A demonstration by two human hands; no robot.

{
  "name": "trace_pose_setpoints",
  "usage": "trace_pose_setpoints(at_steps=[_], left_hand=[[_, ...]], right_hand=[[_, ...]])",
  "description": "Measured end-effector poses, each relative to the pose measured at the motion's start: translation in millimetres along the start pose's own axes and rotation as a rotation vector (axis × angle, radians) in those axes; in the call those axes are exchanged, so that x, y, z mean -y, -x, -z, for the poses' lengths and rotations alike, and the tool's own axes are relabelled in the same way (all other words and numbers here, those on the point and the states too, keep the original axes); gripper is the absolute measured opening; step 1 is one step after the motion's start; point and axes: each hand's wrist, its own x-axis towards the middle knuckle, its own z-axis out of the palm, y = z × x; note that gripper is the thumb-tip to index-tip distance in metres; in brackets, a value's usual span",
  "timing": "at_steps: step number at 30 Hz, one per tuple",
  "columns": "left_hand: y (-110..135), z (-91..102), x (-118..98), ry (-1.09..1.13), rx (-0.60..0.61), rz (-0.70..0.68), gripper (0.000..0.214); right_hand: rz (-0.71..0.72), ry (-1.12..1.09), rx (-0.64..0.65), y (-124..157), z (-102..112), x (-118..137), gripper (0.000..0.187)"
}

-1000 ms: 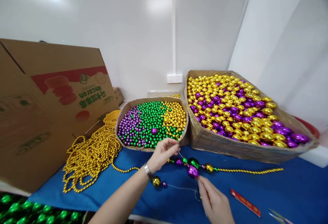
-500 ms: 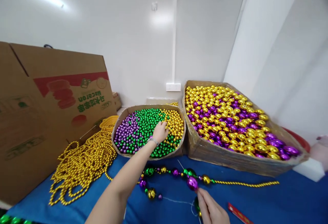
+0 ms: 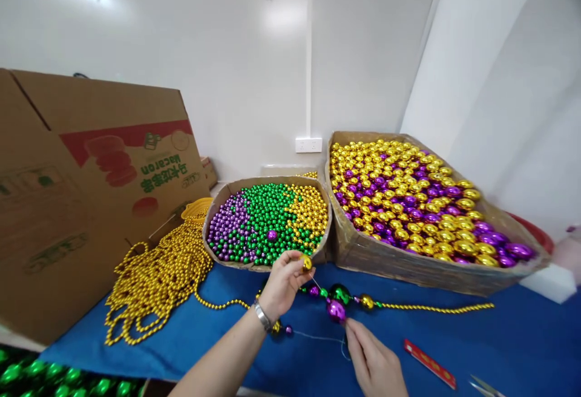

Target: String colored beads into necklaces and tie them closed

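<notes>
My left hand (image 3: 284, 285) pinches a shiny gold bead (image 3: 307, 263) just in front of the small-bead box. A thin thread end (image 3: 319, 285) rises close below that bead; whether it touches cannot be told. My right hand (image 3: 374, 357) is closed at the lower edge of a large purple bead (image 3: 336, 310) on a beaded strand, its fingertips pinched together. Beside this bead the strand carries a big green bead (image 3: 339, 294) and a gold one (image 3: 367, 302). My left wrist and hand hide part of the strand.
A carton of small purple, green and gold beads (image 3: 267, 209) stands ahead. Right of it is a larger carton of gold and purple beads (image 3: 399, 197). Gold bead chains (image 3: 157, 288) lie left, near a tall cardboard box (image 3: 91, 203). A red strip (image 3: 429, 364) lies at right.
My left hand has come out of the small-bead box toward me, now with a gold bead in its fingers. My right hand keeps its pinch at the purple bead, shifted slightly.
</notes>
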Motion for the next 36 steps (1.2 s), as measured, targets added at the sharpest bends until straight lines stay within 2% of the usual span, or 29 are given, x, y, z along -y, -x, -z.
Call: trace_pose_setpoints(at_steps=[5,9,16,19,23,26,31,36], left_hand=[[5.1,-0.5,3.9,0.013,0.009,-0.010,0.031],[10.6,-0.2,6.7,-0.044,0.004,-0.075,0.030],[23.4,-5.9,14.8,-0.378,0.020,-0.252,0.034],[25.8,-4.5,19.3,-0.415,0.048,-0.246,0.038],[26.1,-1.3,21.6,-0.385,0.025,-0.240,0.042],[26.5,-0.1,22.1,-0.402,0.024,-0.244,0.045],[26.9,1.5,20.9,-0.351,0.016,-0.203,0.046],[27.2,3.2,17.7,-0.351,0.021,-0.158,0.044]], right_hand=[[0.020,0.042,0.011,0.3,-0.5,-1.4,0.038],[0.054,0.096,-0.010,-0.3,-1.0,-1.2,0.039],[0.025,0.088,0.018,-2.6,-3.6,1.8,0.037],[-0.010,0.014,0.057,0.1,-4.9,1.4,0.036],[-0.032,-0.094,0.114,5.7,-6.1,-0.9,0.039],[-0.075,-0.131,0.090,6.4,-5.3,-0.5,0.035],[-0.259,-0.244,0.052,4.7,-0.7,7.8,0.023],[-0.314,-0.287,0.065,7.3,0.9,10.3,0.022]])
